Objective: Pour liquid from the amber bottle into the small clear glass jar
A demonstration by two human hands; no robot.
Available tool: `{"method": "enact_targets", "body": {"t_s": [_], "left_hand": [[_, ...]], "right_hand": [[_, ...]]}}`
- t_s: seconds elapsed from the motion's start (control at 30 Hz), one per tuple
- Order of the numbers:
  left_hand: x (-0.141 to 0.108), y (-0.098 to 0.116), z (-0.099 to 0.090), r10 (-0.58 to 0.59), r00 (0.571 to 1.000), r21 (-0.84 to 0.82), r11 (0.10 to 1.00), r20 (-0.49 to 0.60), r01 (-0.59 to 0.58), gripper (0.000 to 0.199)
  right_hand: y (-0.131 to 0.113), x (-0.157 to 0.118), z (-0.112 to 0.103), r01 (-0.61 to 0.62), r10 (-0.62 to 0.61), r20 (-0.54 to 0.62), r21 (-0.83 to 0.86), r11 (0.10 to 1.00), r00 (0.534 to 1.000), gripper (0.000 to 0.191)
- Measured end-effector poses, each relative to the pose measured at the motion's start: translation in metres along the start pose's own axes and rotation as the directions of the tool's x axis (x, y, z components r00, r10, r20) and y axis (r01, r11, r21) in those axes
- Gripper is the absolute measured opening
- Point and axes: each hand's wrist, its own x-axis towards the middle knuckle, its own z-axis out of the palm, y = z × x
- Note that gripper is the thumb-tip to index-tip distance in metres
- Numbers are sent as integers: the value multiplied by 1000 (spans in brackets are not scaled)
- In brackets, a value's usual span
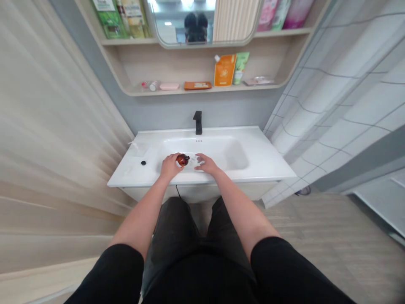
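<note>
Head view shows the left hand (170,166) with grip clenched on an amber bottle (182,159), held low above the white basin (196,145), and the right hand (207,164) released at its 3 o'clock.

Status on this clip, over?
Left hand holding amber bottle over white basin. Right hand open beside it. Black faucet behind, not between hands.

My left hand (169,166) is holding the bottle (182,159) above the bowl (215,153) of the washbasin (268,169), with the faucet (198,122) standing behind it and pouches (224,69) sitting on the shelf (202,90) above.
</note>
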Motion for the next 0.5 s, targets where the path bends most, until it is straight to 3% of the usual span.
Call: {"method": "enact_targets", "body": {"t_s": [0.5], "left_hand": [[-1,8,-8,-31,999,60,998,6,31,69]], "right_hand": [[-1,0,-1,-11,11,5,-32,999,1000,87]]}}
